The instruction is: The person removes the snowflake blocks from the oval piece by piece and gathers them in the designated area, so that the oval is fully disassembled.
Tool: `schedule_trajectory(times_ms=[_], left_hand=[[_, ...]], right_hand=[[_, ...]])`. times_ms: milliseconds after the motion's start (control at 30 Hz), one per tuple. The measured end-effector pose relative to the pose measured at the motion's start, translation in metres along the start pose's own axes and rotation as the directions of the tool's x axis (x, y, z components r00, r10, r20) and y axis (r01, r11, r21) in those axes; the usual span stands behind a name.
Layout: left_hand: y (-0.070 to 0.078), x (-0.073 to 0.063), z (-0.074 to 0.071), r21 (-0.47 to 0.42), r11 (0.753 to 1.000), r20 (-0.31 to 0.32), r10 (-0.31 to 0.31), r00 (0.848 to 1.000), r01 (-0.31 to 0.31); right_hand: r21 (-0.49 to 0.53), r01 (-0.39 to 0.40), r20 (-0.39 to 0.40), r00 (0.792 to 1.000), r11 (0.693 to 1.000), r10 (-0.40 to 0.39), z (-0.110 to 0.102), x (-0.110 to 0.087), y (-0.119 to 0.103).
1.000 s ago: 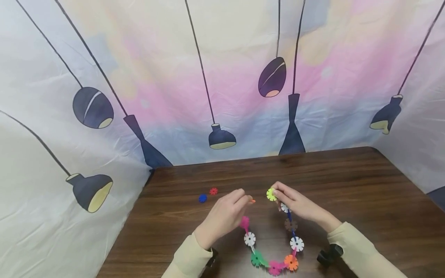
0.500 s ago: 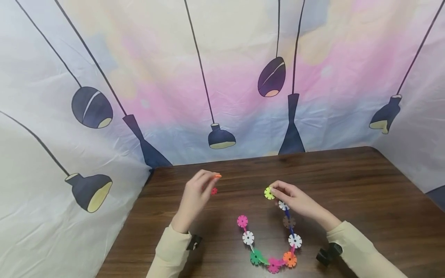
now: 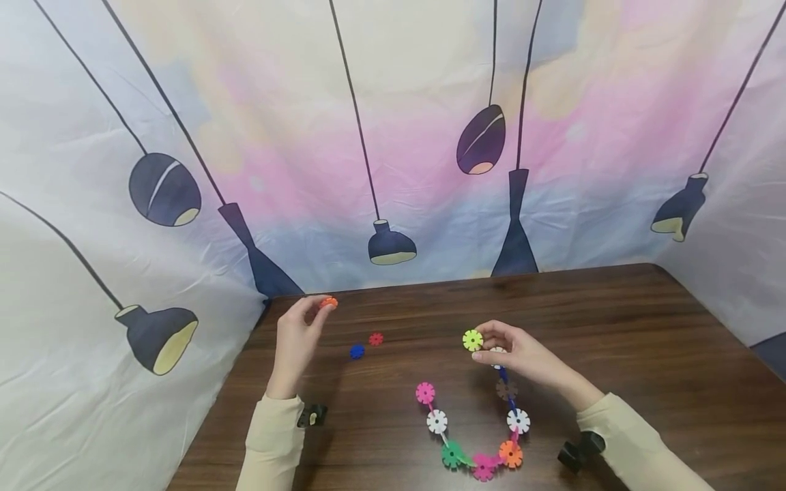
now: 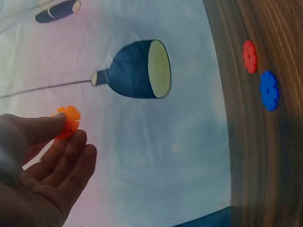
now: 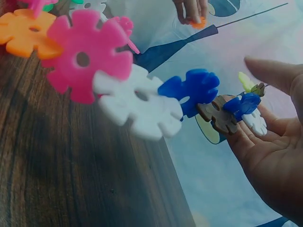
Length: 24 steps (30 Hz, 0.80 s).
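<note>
Between thumb and forefinger my left hand (image 3: 297,344) pinches an orange notched snowflake disc (image 3: 329,303), raised near the table's far-left edge. A chain (image 3: 483,467) of interlocked snowflake discs curves in a U on the right of the table, with a pink disc (image 3: 425,393) at its left end. My right hand (image 3: 525,351) holds up the other end, fingers curled behind it, near a yellow disc (image 3: 473,340) and a white one (image 5: 255,123). In the right wrist view the thumb (image 5: 272,73) stands apart from the discs.
A blue disc (image 3: 357,352) and a red disc (image 3: 376,339) lie loose on the dark wooden table (image 3: 589,307), left of the chain. A cloth (image 3: 307,136) printed with hanging lamps covers the walls behind. Both wrists wear a black camera mount (image 3: 582,450).
My left hand has moved away from the chain's pink end, up and to the left, with the orange disc. The right thumb has shifted down off the yellow disc; the chain has barely moved.
</note>
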<state>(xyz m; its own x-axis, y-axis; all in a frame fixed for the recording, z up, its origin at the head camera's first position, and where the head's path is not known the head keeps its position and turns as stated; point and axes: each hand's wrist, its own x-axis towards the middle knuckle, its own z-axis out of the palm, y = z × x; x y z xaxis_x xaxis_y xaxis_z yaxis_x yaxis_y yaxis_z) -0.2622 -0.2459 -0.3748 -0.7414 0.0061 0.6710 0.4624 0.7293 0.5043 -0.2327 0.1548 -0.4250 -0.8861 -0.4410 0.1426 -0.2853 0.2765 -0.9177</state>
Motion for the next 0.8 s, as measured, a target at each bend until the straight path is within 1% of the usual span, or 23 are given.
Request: schedule_trajectory(times_ms=[100,200,300,433,567,700,800], left_hand=[[-0.006,-0.001,0.001,0.009,0.997,0.057,-0.071,0.996,0.07],[-0.014,-0.002,0.004,0.032,0.987,0.128,-0.158,0.979,0.155],[-0.023,-0.004,0.007,0.062,0.969,0.198,-0.247,0.949,0.239],[-0.035,-0.007,0.009,0.096,0.946,0.277,-0.325,0.904,0.311],[-0.047,-0.012,0.01,0.13,0.928,0.345,-0.373,0.862,0.349],[-0.058,-0.018,0.011,0.147,0.914,0.409,-0.404,0.818,0.378],[-0.063,-0.021,0.012,0.155,0.908,0.44,-0.417,0.795,0.39]], right_hand=[[0.005,-0.002,0.0,1.0,1.0,0.002,0.0,0.0,0.0],[0.015,-0.002,0.002,1.0,1.0,0.002,0.0,0.0,0.001],[0.012,-0.001,-0.002,1.0,1.0,0.001,-0.001,0.0,0.002],[0.009,0.001,-0.004,1.0,1.0,-0.001,-0.001,0.0,0.003],[0.015,0.002,0.004,1.0,1.0,-0.002,-0.001,0.0,0.004],[0.011,0.01,0.01,1.0,1.0,-0.01,0.0,0.0,0.003],[0.011,0.02,0.011,1.0,1.0,-0.02,0.0,0.0,0.004]])
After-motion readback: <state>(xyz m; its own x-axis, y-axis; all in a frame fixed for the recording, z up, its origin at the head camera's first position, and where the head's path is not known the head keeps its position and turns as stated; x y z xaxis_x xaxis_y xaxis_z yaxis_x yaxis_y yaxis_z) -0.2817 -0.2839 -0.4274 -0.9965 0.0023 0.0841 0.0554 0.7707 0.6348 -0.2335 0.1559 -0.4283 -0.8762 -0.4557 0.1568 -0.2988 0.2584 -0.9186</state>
